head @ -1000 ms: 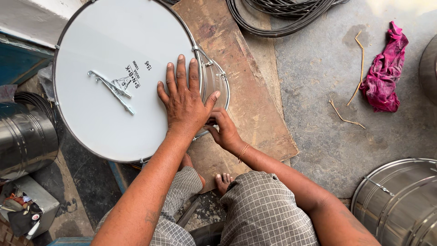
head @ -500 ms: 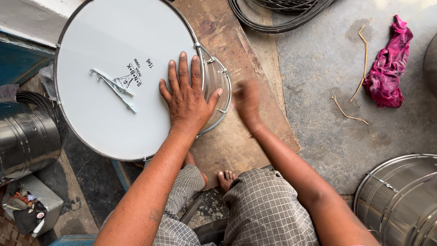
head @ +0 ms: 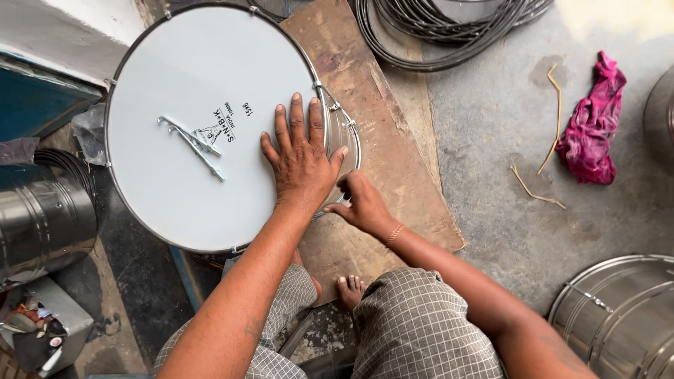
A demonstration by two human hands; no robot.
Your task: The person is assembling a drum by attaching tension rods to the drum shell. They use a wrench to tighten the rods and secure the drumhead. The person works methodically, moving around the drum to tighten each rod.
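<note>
Grey concrete floor (head: 505, 231) spreads under a worn brown wooden board (head: 393, 154), and on that board rests one large round drum with a white skin and a metal hoop (head: 182, 112), filling the view from nine to twelve o'clock. One left hand (head: 302, 158) lies flat on the skin near the drum's three o'clock edge, fingers spread wide, its grip holding nothing. One right hand (head: 361, 203) sits just beside it at the drum's rim, fingers curled narrow against the metal side; whether that grip holds anything, I cannot tell. Two bare shiny steel drum shells show: one at eight o'clock (head: 38, 221), one at four o'clock (head: 618, 316). One crumpled magenta cloth (head: 593, 126) lies at two o'clock, with two thin tan sticks (head: 551, 119) near it. One coil of dark hoops (head: 449, 35) lies at twelve o'clock.

Half a second ago the right hand was lifted away from the drum, blurred over the board; now it is back at the rim. The left hand has stayed pressed in place.
</note>
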